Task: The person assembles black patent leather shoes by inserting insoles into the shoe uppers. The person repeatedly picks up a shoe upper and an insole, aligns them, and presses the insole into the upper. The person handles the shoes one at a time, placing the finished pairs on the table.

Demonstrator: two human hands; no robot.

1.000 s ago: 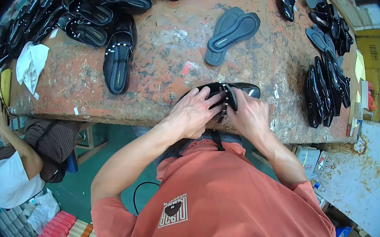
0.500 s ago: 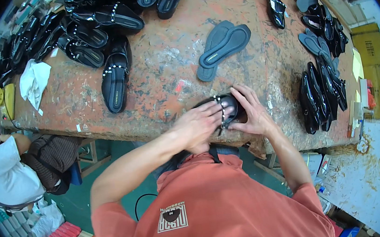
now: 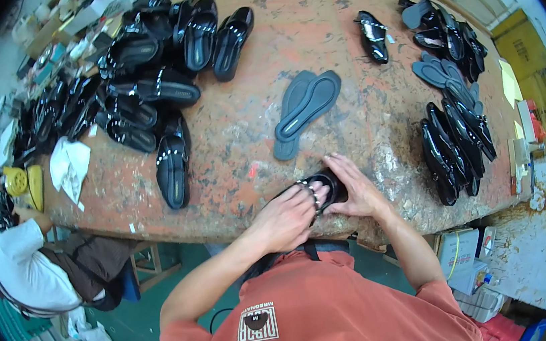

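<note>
Close to the table's front edge lies a black shoe [image 3: 334, 186] with a studded strap, held between both my hands. My left hand [image 3: 282, 219] is closed over its front part, the fingertips reaching in at the strap. Around the heel end curves my right hand [image 3: 361, 193], fingers along the far side and thumb on the near side. Much of the shoe is hidden by my hands. Just beyond them, two dark grey insoles [image 3: 309, 107] lie crossed one on the other.
Finished-looking black shoes [image 3: 172, 165] crowd the table's left. At the right stand glossy black shoes [image 3: 442, 158], more insoles [image 3: 445, 75] and a lone shoe [image 3: 373, 36]. A crumpled white cloth [image 3: 71, 168] lies at left, near a seated person [image 3: 24, 266].
The view has tilted up, so the table and its things sit lower in the picture. My hands stay on the same shoe, with only slight finger movement.
</note>
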